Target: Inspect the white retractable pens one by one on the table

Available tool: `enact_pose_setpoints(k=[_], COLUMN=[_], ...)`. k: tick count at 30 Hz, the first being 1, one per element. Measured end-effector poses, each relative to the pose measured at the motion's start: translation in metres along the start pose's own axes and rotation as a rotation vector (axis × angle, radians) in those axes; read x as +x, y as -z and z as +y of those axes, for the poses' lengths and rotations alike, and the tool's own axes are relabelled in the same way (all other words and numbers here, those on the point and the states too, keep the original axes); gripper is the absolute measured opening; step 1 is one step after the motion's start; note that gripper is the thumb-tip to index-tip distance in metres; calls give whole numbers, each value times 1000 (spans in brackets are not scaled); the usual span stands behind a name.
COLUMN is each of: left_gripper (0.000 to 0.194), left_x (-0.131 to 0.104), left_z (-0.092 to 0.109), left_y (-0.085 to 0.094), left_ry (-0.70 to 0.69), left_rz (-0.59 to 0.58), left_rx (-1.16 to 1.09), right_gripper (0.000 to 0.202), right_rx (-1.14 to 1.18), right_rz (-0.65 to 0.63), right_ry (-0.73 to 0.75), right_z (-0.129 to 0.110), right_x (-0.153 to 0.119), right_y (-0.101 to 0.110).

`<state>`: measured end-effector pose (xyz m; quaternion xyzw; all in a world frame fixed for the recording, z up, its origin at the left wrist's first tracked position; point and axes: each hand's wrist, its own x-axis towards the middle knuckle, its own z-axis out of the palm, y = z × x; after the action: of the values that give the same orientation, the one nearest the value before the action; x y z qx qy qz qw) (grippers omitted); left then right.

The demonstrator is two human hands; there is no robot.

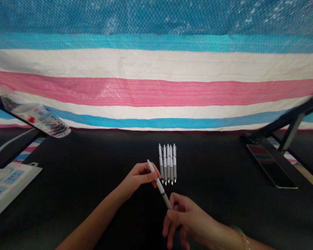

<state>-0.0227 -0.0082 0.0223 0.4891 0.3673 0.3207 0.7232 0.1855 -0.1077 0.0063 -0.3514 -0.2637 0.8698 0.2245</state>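
A white pen with a grey grip (160, 186) is held slantwise between my two hands, above the black table. My left hand (142, 176) pinches its upper end, near the white clip and push button. At the lower end, the thumb and index finger of my right hand (182, 217) close on the grey grip, and they hide the tip. The other fingers of that hand are loosely curled. Just beyond my hands lies a row of several similar white and grey pens (168, 165), side by side, with their silver tips toward me.
A water bottle (45, 119) stands at the back left of the black table (106, 149). A white power strip (13, 185) with a red light lies at the left edge. On the right is a dark phone (272, 166) near a black metal stand (289, 121). A striped sheet (156, 92) hangs behind.
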Motion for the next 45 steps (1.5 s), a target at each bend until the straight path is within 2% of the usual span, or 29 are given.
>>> enact_pose_setpoints(k=[6, 12, 16, 20, 25, 28, 31, 39, 45], left_gripper=[32, 31, 30, 30, 30, 31, 32, 32, 29], left_x=[0, -1, 0, -1, -1, 0, 0, -1, -1], left_z=[1, 0, 0, 0, 0, 0, -1, -5, -5], left_y=[0, 0, 0, -1, -1, -1, -1, -2, -13], left_ry=[-6, 0, -12, -3, -15, -21, -25, -58, -40], left_rz=[25, 14, 23, 9, 32, 35, 26, -21, 13], left_rx=[-7, -16, -10, 4, 8, 18, 15, 1, -154], right_gripper=[52, 39, 48, 41, 51, 46, 43, 51, 45], right_rx=[65, 27, 70, 19, 65, 13, -33, 46, 125], right_rz=[-10, 17, -28, 9, -5, 31, 74, 35, 8], right_ry=[34, 40, 19, 33, 34, 44, 56, 31, 89], right_z=[0, 0, 1, 1, 1, 0, 1, 5, -2], right_x=[1, 1, 1, 1, 2, 2, 3, 6, 4], right_y=[1, 1, 0, 0, 0, 0, 1, 3, 3])
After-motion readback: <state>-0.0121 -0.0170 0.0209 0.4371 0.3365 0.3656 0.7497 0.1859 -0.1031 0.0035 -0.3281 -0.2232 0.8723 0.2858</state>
